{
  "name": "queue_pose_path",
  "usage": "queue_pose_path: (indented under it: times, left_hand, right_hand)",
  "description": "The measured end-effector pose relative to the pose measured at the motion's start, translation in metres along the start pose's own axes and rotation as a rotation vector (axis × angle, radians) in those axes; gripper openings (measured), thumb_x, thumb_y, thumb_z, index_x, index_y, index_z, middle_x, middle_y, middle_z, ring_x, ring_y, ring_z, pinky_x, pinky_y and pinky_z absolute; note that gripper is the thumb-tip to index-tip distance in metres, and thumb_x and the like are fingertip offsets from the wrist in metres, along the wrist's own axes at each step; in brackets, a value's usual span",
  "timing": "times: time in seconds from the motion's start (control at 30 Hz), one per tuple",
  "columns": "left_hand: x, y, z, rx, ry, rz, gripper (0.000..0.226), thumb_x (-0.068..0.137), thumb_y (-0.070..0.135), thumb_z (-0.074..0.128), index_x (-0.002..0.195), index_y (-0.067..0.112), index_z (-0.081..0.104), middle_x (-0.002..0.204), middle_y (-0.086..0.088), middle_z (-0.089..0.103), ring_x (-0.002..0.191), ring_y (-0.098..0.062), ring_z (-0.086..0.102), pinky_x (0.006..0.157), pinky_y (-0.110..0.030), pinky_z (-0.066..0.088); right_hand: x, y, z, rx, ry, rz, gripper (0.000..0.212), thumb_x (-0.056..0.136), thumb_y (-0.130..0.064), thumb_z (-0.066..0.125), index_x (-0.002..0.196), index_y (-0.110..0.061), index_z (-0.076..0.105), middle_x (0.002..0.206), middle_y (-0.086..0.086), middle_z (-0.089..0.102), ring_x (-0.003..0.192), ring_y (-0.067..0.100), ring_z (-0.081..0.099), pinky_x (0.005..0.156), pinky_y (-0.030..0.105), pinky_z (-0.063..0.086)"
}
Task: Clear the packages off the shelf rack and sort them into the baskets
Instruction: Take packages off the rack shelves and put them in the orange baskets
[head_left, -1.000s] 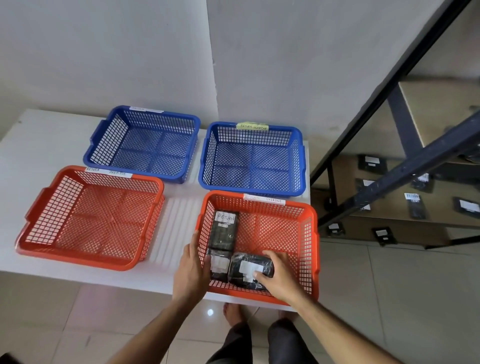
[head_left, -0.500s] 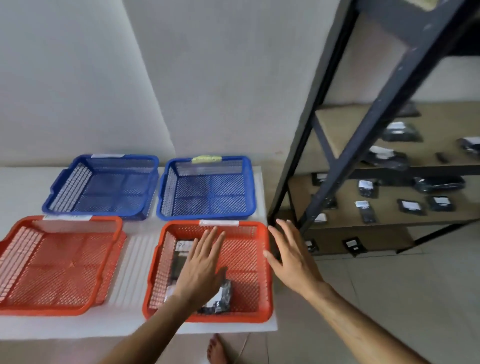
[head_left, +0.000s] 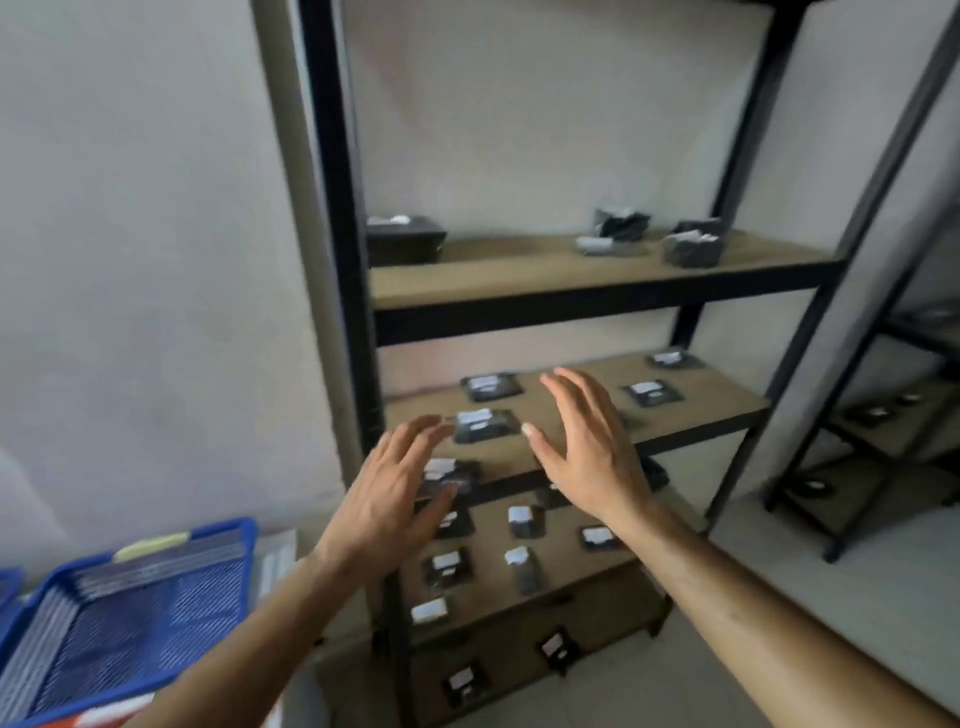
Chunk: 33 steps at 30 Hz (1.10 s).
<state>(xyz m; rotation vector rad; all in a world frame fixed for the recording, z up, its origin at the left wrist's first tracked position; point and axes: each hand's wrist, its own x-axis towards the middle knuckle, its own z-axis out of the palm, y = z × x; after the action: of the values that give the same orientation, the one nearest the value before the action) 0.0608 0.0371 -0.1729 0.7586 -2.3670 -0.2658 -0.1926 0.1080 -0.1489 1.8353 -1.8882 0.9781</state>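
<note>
Before the shelf rack (head_left: 597, 291) we hold our left hand (head_left: 387, 499) and right hand (head_left: 587, 457) spread wide, empty. Between them lies one package (head_left: 485, 425); four more behind, three above. One blue basket (head_left: 130, 618) sits lower left.
</note>
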Motion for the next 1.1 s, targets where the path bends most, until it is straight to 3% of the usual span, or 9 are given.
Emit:
queue_pose_path:
  times: [0.17,0.27,0.37,0.47,0.6,0.7,0.97,1.1]
  left_hand:
    - [0.108,0.048,-0.005,0.090,0.107,0.077,0.058,0.097,0.040,0.062,0.148,0.019,0.046,0.147,-0.001,0.045,0.135,-0.022,0.045,0.115,-0.042,0.040]
    - [0.166,0.059,-0.010,0.182,0.137,0.080,0.055,0.097,0.041,0.064,0.145,0.018,0.051,0.143,-0.001,0.048,0.130,-0.023,0.047,0.110,-0.041,0.042]
    - [0.219,0.052,-0.013,0.323,0.075,0.077,0.058,0.095,0.052,0.062,0.144,0.024,0.052,0.141,0.002,0.053,0.130,-0.025,0.048,0.109,-0.041,0.040]
    - [0.259,0.035,-0.011,0.450,-0.056,0.017,0.071,0.091,0.071,0.055,0.150,0.032,0.046,0.149,0.005,0.051,0.135,-0.026,0.047,0.112,-0.043,0.040]
    - [0.283,0.017,0.006,0.563,-0.162,-0.016,0.077,0.088,0.084,0.039,0.148,0.036,0.043,0.147,0.008,0.051,0.126,-0.023,0.054,0.105,-0.039,0.043]
    - [0.283,0.010,0.016,0.598,-0.124,0.005,0.076,0.090,0.085,0.023,0.143,0.036,0.045,0.142,0.011,0.054,0.115,-0.021,0.059,0.096,-0.041,0.049]
    - [0.280,0.012,0.020,0.642,-0.087,0.057,0.071,0.095,0.078,0.026,0.140,0.031,0.053,0.139,0.009,0.059,0.116,-0.020,0.063,0.092,-0.042,0.052]
    - [0.280,0.010,0.021,0.636,-0.065,0.068,0.068,0.096,0.077,0.028,0.136,0.029,0.056,0.134,0.008,0.062,0.113,-0.020,0.064,0.088,-0.042,0.054]
  right_hand:
    - [0.068,0.063,-0.075,-0.024,0.106,-0.002,0.053,0.096,-0.036,0.065,0.138,-0.006,0.054,0.134,0.010,0.058,0.126,0.028,0.051,0.106,0.043,0.044]
    - [0.111,0.096,-0.095,0.049,0.094,0.094,0.046,0.094,-0.039,0.066,0.131,-0.013,0.059,0.117,0.004,0.065,0.112,0.023,0.056,0.096,0.037,0.047]
    - [0.155,0.128,-0.104,0.155,0.021,0.211,0.032,0.091,-0.037,0.069,0.118,-0.019,0.066,0.101,-0.005,0.068,0.093,0.012,0.062,0.080,0.027,0.047]
    - [0.200,0.154,-0.105,0.165,-0.036,0.258,0.015,0.090,-0.027,0.071,0.101,-0.017,0.071,0.091,-0.006,0.071,0.087,0.013,0.069,0.080,0.029,0.054]
    - [0.256,0.184,-0.096,0.126,-0.173,0.335,0.019,0.089,-0.023,0.075,0.107,-0.017,0.072,0.100,0.000,0.074,0.094,0.017,0.069,0.087,0.030,0.054]
    - [0.292,0.204,-0.087,0.074,-0.288,0.351,0.026,0.089,-0.020,0.074,0.114,-0.019,0.069,0.109,0.002,0.074,0.098,0.019,0.068,0.089,0.033,0.054]
    - [0.347,0.236,-0.043,-0.105,-0.575,0.288,0.051,0.091,-0.034,0.072,0.133,-0.006,0.060,0.131,0.014,0.064,0.118,0.030,0.062,0.106,0.042,0.046]
    - [0.362,0.249,-0.026,-0.224,-0.691,0.322,0.074,0.084,-0.053,0.073,0.145,-0.016,0.051,0.148,0.007,0.051,0.129,0.027,0.052,0.105,0.036,0.044]
